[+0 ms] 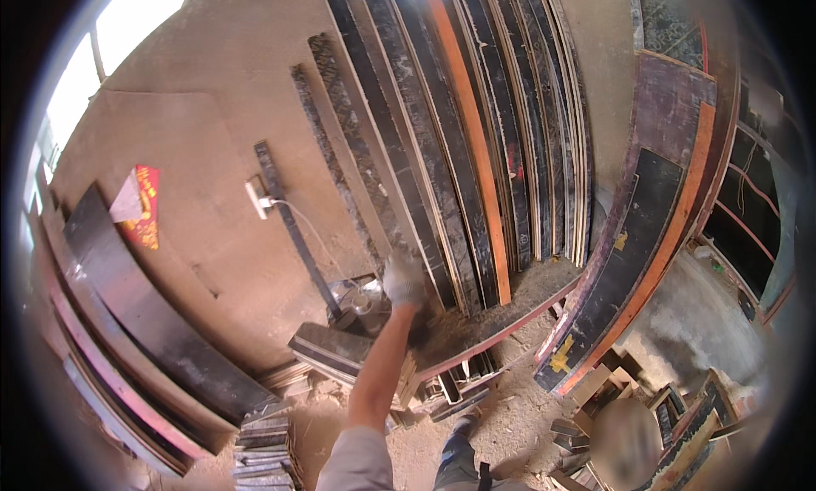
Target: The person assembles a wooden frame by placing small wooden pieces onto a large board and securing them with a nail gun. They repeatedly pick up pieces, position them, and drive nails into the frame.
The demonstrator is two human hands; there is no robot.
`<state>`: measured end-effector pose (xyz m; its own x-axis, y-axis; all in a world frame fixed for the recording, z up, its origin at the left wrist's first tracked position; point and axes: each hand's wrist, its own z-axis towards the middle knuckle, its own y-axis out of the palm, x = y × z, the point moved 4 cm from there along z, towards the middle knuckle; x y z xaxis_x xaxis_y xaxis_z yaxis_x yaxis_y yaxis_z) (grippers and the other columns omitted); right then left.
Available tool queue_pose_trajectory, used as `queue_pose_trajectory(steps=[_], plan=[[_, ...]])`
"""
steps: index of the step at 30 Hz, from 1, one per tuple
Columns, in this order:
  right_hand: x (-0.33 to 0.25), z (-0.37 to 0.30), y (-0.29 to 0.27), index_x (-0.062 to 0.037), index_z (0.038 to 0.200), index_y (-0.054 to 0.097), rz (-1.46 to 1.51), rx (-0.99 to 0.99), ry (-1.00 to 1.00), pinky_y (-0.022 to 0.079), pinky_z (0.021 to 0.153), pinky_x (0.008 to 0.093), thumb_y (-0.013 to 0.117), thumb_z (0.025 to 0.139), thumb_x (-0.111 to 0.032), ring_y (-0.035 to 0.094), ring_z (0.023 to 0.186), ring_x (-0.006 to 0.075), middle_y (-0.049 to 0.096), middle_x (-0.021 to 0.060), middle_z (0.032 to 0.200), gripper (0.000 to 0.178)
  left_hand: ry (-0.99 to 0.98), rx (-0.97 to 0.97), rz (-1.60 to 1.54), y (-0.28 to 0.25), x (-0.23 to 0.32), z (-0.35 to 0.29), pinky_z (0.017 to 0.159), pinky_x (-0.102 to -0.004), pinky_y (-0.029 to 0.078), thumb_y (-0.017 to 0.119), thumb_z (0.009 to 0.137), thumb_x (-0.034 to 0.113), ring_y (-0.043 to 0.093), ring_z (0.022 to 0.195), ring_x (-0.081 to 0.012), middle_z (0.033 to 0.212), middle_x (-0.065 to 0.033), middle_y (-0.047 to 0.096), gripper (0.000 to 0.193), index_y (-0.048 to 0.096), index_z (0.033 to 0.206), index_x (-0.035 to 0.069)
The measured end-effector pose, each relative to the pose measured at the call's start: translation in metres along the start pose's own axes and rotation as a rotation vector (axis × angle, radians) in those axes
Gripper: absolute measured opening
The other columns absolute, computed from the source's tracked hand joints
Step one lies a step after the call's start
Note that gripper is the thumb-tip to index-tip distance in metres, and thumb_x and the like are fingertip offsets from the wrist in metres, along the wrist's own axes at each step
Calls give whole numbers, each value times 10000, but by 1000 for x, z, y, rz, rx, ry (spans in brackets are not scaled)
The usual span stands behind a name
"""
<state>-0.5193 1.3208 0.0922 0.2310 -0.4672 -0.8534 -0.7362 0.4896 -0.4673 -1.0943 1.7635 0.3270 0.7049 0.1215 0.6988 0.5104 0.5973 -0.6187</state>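
My left hand [403,280], in a pale grey work glove, reaches forward at the middle of the view. It is at the lower ends of several long, narrow black boards that lean against the wall, close to one black strip [406,204]. Its fingers are blurred, so whether they grip a board does not show. Just left of the glove, a white cord [310,223] runs down from a white power strip [257,199] to a cluttered spot with a pale coiled item [364,297]. My right hand is out of view.
An orange-edged black panel [633,236] leans at the right. Wide dark boards [144,296] stand at the left, beside stacked short strips [265,453]. A low ledge with a reddish edge [501,331] supports the leaning boards. Wood scraps [586,431] and sawdust cover the floor.
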Motion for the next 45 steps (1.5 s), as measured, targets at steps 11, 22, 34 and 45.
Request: queue_pose_trajectory(steps=[11,22,34,45], plan=[[-138,61,115,-6,978,676,-65,93,57,523,564,381,750,896,-206,614,580,230,654,103,725,229,-1,381,193,167,62,301,1114,-478,474,796,813,548,546,1377,-388,1523,-241,505,1039,347,1554,-26],[-169,81,146,0,1046,700,-33,137,-6,561,625,386,764,895,-211,656,645,244,687,111,786,268,275,32,-702,4,131,255,831,-402,584,885,725,357,721,908,-308,1052,-133,741,730,596,1298,8],[-298,21,130,-64,1498,527,23,-20,-650,534,1049,431,795,885,-514,652,1207,345,628,216,1382,805,894,-1008,-1010,11,364,-185,897,-397,553,872,732,176,664,1044,-237,1135,-102,659,788,514,1399,-44],[18,-54,-101,-62,1143,758,1228,1059,71,597,768,320,823,932,-220,718,832,161,761,-4,966,272,1639,-1131,-65,195,160,-453,1012,-603,459,745,787,730,595,1151,-502,1220,-289,642,1010,526,1434,-14]])
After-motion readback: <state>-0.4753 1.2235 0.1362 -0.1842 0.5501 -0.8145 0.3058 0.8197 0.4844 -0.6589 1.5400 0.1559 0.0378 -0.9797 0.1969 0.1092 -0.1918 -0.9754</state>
